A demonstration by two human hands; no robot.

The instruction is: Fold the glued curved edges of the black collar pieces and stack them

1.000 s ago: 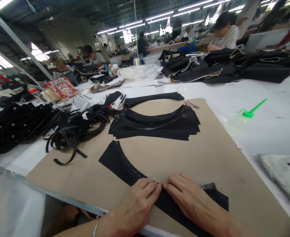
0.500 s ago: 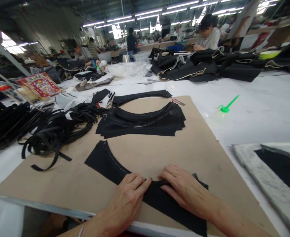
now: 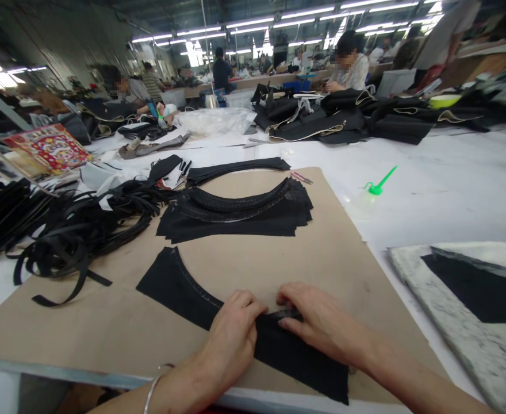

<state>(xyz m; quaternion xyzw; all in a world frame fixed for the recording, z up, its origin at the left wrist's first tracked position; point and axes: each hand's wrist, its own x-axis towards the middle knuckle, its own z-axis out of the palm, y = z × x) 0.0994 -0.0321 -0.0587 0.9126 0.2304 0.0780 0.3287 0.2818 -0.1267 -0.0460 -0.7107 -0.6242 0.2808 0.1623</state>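
A curved black fabric piece (image 3: 173, 284) with a stitched inner edge lies on the brown cardboard sheet (image 3: 339, 253) near the table's front edge. My left hand (image 3: 232, 339) and my right hand (image 3: 317, 322) both rest on its middle, fingertips almost meeting at the upper edge. Both hands have their fingers curled, pinching and folding that edge of the fabric. A bracelet circles my left wrist. Further back on the cardboard sits a stack of similar curved black pieces (image 3: 236, 213).
A tangle of black straps (image 3: 72, 236) lies at the left. A grey marbled board with black fabric (image 3: 472, 299) is at the right. A green-capped bottle (image 3: 374, 190) stands on the white table. Black garments (image 3: 348, 118) and several people are at the back.
My fingers went from lying flat on the fabric to curling and pinching its upper edge. The view shifted right, bringing the marbled board into sight.
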